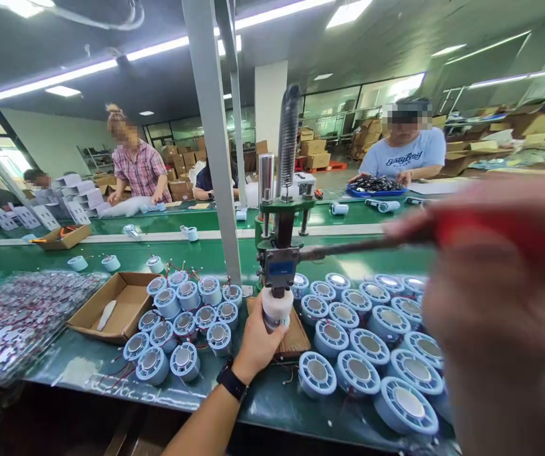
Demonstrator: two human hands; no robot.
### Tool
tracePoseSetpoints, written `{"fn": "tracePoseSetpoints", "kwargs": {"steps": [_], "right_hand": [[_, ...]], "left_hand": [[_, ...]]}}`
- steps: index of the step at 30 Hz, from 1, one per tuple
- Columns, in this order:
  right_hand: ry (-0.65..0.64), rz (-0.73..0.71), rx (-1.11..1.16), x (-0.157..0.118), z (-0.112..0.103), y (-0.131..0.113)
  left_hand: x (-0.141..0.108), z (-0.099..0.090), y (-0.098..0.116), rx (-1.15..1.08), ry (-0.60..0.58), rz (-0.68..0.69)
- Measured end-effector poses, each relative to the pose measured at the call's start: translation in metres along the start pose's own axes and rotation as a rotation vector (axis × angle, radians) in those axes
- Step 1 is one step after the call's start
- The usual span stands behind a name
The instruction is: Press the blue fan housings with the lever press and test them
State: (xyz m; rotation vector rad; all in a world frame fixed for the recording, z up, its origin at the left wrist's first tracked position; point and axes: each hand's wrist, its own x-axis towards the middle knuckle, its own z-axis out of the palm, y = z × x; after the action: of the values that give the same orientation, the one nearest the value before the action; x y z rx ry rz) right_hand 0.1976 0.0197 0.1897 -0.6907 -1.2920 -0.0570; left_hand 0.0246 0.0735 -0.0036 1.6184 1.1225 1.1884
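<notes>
A hand-lever press (279, 237) with a green frame and a tall spring stands in front of me. Beneath its ram, my left hand (257, 339) wraps round a small cylindrical part, topped by a white cap (277, 303) that meets the ram. The part sits above a brown wooden board (295, 335). My right hand (486, 285), large and blurred close to the camera, is closed on the red grip of the press lever (348, 248). Round light-blue motor housings (370, 342) with grey discs stand in rows to the right, and more blue housings (184, 323) are grouped on the left.
A cardboard box (130, 294) holding a white piece lies left of the housings. Farther left is a wide pile of small wired parts (20, 316). A metal post (213, 139) rises behind the bench. Across the green conveyor (206, 221), several people work; one has a blue tray (377, 192).
</notes>
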Motion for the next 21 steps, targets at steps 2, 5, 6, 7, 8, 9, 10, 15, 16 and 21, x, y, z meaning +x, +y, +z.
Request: {"fn": "tracePoseSetpoints", "kwargs": {"steps": [2,5,6,7,8,9,10,15,16,21], "right_hand": [[-0.023,-0.085,0.042,0.042,0.026,0.020],[-0.062,-0.107,0.082,0.052,0.057,0.045],[-0.051,-0.074,0.095,0.037,0.062,0.051],[-0.026,-0.028,0.106,0.014,0.063,0.056],[0.006,0.027,0.114,-0.015,0.062,0.061],[0.038,0.092,0.106,-0.046,0.059,0.066],[0.053,0.172,0.070,-0.077,0.055,0.072],[-0.391,0.612,-0.109,-0.179,0.050,0.122],[-0.483,0.646,-0.106,-0.184,0.051,0.131],[-0.530,0.745,-0.157,-0.174,0.056,0.134]], "left_hand": [[-0.003,0.000,0.000,-0.008,-0.002,0.013],[-0.004,-0.001,-0.002,-0.019,-0.005,0.035],[-0.004,-0.002,-0.003,-0.024,-0.008,0.038],[-0.004,-0.002,-0.003,-0.029,-0.012,0.037],[-0.003,-0.003,-0.003,-0.034,-0.018,0.032],[-0.004,-0.004,-0.002,-0.041,-0.029,0.024],[-0.005,-0.006,-0.001,-0.050,-0.054,0.019],[-0.029,-0.031,0.018,0.068,-0.083,0.072],[-0.036,-0.045,0.024,0.150,-0.019,0.106],[-0.043,-0.176,0.052,0.664,0.506,0.109]]}}
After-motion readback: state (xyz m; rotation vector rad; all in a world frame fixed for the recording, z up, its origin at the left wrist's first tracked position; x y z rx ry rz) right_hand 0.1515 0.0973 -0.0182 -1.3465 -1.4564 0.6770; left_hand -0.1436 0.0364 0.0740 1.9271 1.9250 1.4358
